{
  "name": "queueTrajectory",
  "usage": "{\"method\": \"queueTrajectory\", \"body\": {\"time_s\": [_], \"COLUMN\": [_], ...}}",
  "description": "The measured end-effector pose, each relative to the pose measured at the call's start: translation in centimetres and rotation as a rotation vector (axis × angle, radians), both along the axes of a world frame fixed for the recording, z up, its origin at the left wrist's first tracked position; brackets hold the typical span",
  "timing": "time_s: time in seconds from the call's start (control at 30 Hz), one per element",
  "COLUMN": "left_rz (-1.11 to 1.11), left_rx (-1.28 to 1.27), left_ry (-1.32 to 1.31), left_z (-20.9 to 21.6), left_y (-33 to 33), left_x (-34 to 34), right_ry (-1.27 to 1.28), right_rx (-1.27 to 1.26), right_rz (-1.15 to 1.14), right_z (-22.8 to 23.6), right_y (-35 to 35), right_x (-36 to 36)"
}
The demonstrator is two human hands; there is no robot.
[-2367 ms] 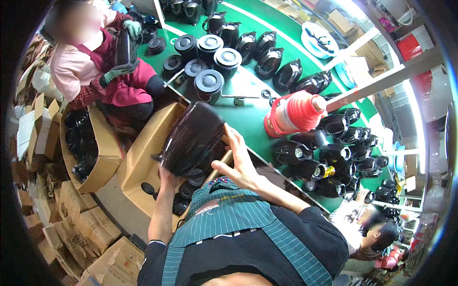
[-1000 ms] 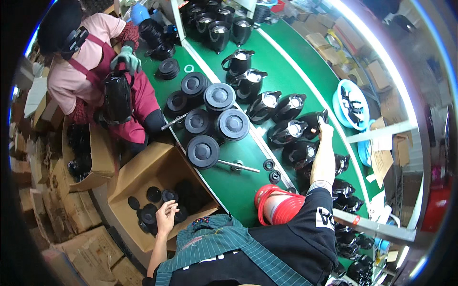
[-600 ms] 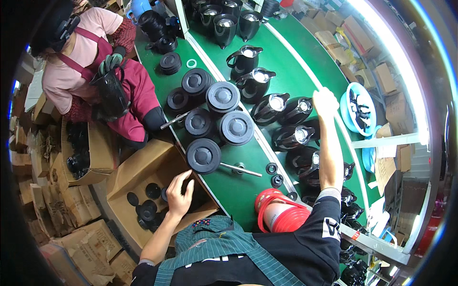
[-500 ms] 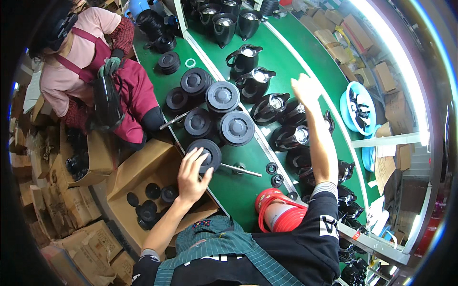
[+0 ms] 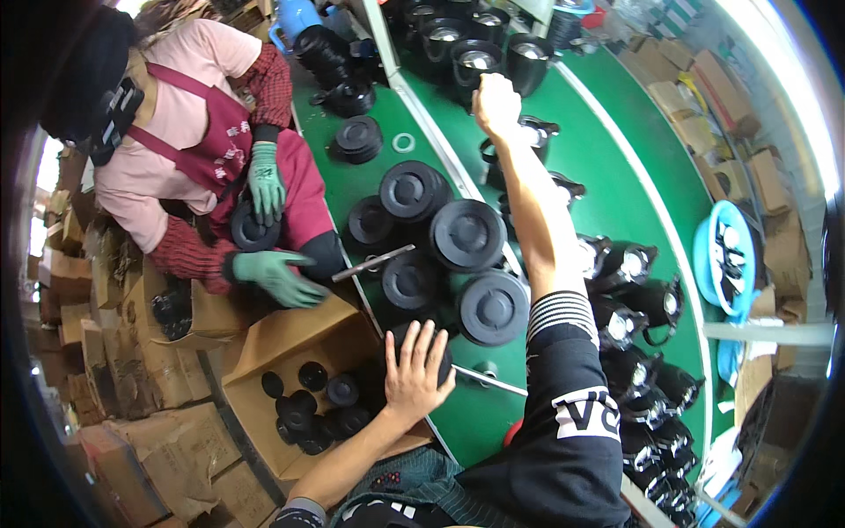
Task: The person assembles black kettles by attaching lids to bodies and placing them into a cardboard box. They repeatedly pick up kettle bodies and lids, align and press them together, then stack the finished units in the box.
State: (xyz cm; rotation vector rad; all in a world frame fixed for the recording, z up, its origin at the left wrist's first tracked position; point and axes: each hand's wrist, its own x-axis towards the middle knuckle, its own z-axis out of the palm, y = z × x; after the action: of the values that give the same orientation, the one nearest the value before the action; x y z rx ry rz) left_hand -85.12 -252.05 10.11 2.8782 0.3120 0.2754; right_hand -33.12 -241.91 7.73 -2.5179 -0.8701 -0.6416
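Observation:
My left hand (image 5: 415, 377) lies with spread fingers against a black round part (image 5: 443, 359) at the near edge of the green table (image 5: 572, 106). Most of that part is hidden under the palm. Far out in front, my right hand (image 5: 498, 104) is closed like a fist at the near side of a black jug (image 5: 478, 60) with a shiny inside. Whether its fingers grip that jug's handle is hidden. Stacks of black round parts with ringed tops (image 5: 493, 308) stand between my hands. Under my right arm, black jugs (image 5: 627, 264) with handles run in rows.
At the left a co-worker with green gloves (image 5: 267, 187) holds a black disc (image 5: 253, 227). A cardboard box (image 5: 255, 348) of small black parts stands left of my forearm. A metal rod (image 5: 373, 263) sticks out past the table edge. A blue basin (image 5: 729, 255) is at the right.
My right hand has reached farther out to the far jugs and closed. My left hand stays on the black round part. The co-worker has swapped a black jug for a black disc.

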Motion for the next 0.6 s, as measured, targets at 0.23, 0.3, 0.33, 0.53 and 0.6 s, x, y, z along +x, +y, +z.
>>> {"method": "queueTrajectory", "body": {"time_s": [0.23, 0.3, 0.33, 0.53, 0.6], "left_rz": [0.034, 0.082, 0.083, 0.073, 0.068], "left_rx": [0.024, 0.016, 0.0, 0.007, -0.031], "left_ry": [0.02, 0.06, 0.055, 0.027, 0.027], "left_z": [0.0, 0.3, 0.1, 0.1, 0.3], "left_y": [0.3, -0.4, -0.4, 0.0, 0.1], "left_x": [0.3, 0.0, 0.1, 0.4, 0.2], "right_ry": [0.015, 0.066, 0.019, -0.193, -0.245], "right_rx": [0.026, -0.086, -0.086, 0.012, 0.063], "right_rz": [-0.103, -0.123, -0.153, -0.022, 0.008], "right_z": [-4.1, -5.3, -5.7, -7.1, -6.3], "right_y": [4.6, 6.7, 6.4, 6.1, 5.3], "right_x": [8.1, 7.6, 7.6, 7.2, 6.1]}}
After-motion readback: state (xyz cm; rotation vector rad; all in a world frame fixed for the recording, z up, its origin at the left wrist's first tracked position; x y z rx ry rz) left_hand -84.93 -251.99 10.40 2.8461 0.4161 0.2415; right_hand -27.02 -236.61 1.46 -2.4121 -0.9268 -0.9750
